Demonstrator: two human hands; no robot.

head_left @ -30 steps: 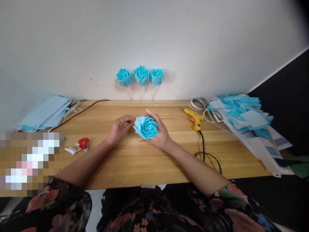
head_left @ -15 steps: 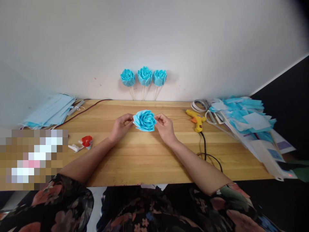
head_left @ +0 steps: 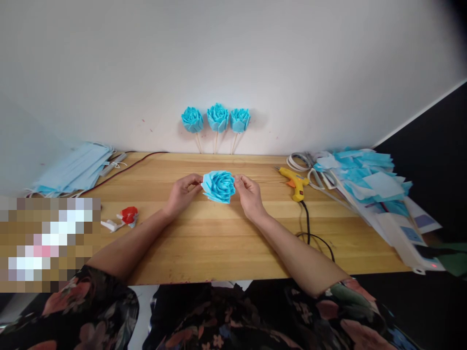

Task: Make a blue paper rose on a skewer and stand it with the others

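Observation:
A blue folded rose point(head_left: 219, 186) is held just above the middle of the wooden table point(head_left: 204, 243). My left hand point(head_left: 182, 193) pinches its left edge with curled fingers. On the other side, my right hand point(head_left: 248, 194) grips its right edge between thumb and fingers. Three finished blue roses on sticks point(head_left: 216, 120) lean against the white wall behind it.
A yellow glue gun point(head_left: 295, 181) with a black cord lies to the right. Scissors point(head_left: 321, 177) and a heap of blue and white cut pieces point(head_left: 368, 177) fill the right end. Stacked blue masks point(head_left: 71, 167) sit far left; a red and white scrap point(head_left: 124, 217) lies nearby.
The right hand moved from cupping the rose underneath to gripping its right edge. The rose rose slightly and shifted toward the wall, then settled between both hands.

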